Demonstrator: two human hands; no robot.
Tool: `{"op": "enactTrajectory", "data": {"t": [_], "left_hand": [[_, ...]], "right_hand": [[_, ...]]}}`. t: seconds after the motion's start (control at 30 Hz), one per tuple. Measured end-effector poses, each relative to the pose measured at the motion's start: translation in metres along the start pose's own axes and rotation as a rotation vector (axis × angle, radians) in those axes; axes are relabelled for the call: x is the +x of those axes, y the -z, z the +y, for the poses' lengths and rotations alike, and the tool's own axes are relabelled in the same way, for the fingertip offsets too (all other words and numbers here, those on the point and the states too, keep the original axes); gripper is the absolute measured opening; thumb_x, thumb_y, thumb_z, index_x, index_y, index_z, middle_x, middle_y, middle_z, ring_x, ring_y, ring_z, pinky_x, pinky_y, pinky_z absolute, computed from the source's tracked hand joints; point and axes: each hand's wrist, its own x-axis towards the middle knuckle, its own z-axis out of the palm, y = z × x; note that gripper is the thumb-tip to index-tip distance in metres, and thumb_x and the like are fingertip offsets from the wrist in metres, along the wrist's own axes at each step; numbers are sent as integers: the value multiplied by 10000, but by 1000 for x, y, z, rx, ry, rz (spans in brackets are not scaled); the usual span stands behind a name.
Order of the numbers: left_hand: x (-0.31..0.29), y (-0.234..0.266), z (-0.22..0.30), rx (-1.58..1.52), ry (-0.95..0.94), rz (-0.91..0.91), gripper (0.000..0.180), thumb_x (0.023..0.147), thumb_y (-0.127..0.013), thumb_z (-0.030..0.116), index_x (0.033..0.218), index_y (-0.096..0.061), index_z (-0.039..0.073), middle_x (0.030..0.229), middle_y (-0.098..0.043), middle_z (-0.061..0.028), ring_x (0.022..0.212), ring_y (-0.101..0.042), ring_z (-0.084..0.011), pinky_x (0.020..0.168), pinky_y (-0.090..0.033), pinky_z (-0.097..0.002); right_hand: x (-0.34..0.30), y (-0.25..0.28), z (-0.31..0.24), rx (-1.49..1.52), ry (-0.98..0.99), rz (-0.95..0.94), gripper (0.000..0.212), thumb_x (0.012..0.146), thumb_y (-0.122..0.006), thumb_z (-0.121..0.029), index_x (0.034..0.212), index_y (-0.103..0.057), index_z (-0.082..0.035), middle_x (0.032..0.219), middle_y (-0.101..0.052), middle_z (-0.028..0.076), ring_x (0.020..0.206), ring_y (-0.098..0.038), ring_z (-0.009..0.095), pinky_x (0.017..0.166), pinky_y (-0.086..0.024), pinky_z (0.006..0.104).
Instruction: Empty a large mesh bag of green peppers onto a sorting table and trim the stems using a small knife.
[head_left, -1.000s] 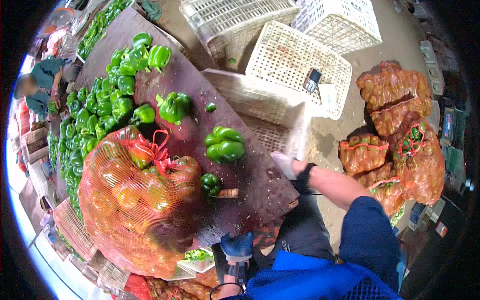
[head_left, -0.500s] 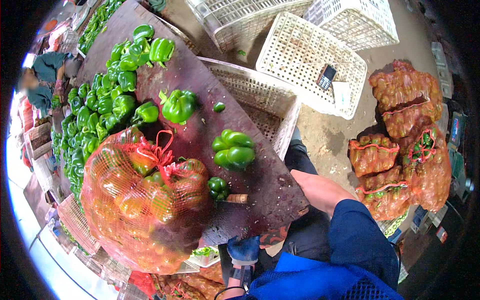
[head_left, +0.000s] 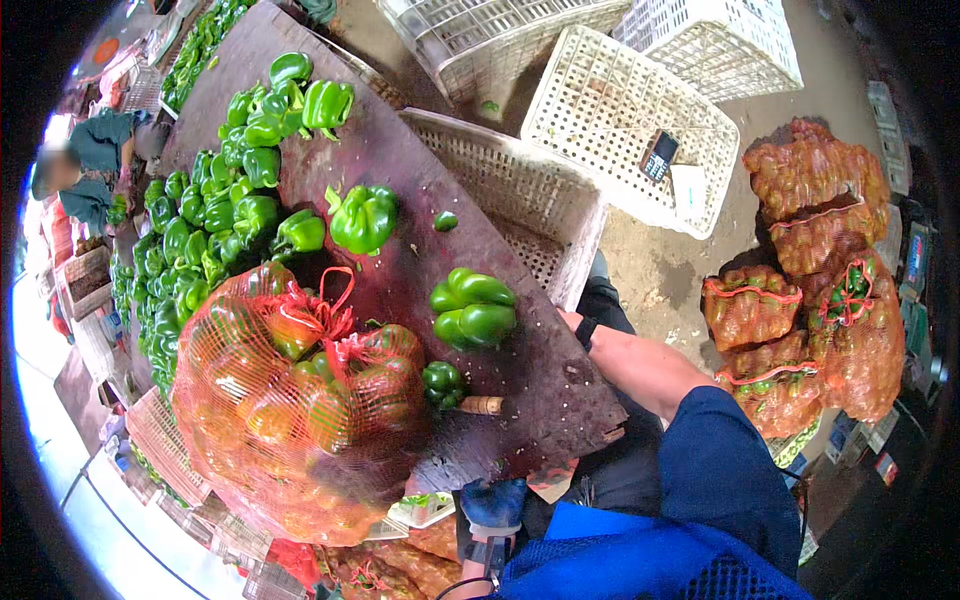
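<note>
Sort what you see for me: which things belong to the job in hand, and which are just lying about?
Seemingly part of the job:
loose green peppers
red mesh sack of peppers
dark table
pale crate by the right hand

Apparently just lying about:
black phone
white slip
small green scrap on the table

- Fingers of the right hand [head_left: 570,319] hidden behind the edge of the table [head_left: 535,385].
- Blue-gloved left hand [head_left: 493,504] partly covered by the table.
- White crate [head_left: 505,48] cropped at the top.

Glossy green peppers [head_left: 363,219], coarse red netting sack [head_left: 300,425], matt scuffed tabletop [head_left: 420,265], white plastic crate [head_left: 612,125].
</note>
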Motion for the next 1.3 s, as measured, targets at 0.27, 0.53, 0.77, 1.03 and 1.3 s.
{"op": "enactTrajectory", "data": {"t": [0.27,0.53,0.77,1.03,1.3], "left_hand": [[0,-12,9,-315,140,37,527,830,-511,203,1333,-523,47,1395,-513,-158,1312,-438,-355,1133,-290,-540],[-3,-26,12,-241,49,88,556,809,-498,186,1336,-496,8,1365,-528,-190,1257,-484,-385,1073,-371,-503],[-6,-51,8,-192,-7,76,508,828,-506,234,1288,-542,23,1354,-540,-183,1233,-510,-353,1027,-410,-506],[12,-11,7,-303,82,145,494,840,-484,189,1311,-546,54,1371,-539,-150,1272,-477,-361,1097,-351,-508],[15,-7,3,30,6,73,451,880,-500,251,1294,-553,80,1336,-562,-134,1220,-515,-336,1037,-410,-480]], "right_hand": [[26,-3,-18,-10,26,-10,321,893,-525,-186,1150,-630,-25,975,-685,171,893,-645,288,812,-513,399],[39,-12,-16,-49,14,-13,315,891,-531,-198,1134,-638,-28,959,-687,178,881,-648,294,806,-514,405],[14,-2,-4,-76,3,-19,310,890,-537,-208,1120,-645,-31,944,-689,184,871,-650,299,800,-516,410],[-22,7,7,-132,-26,-51,306,888,-543,-220,1104,-653,-34,928,-692,191,859,-653,305,794,-517,415],[-29,16,9,-227,5,-67,302,886,-549,-232,1088,-661,-37,911,-694,198,847,-656,311,788,-519,420]]}}
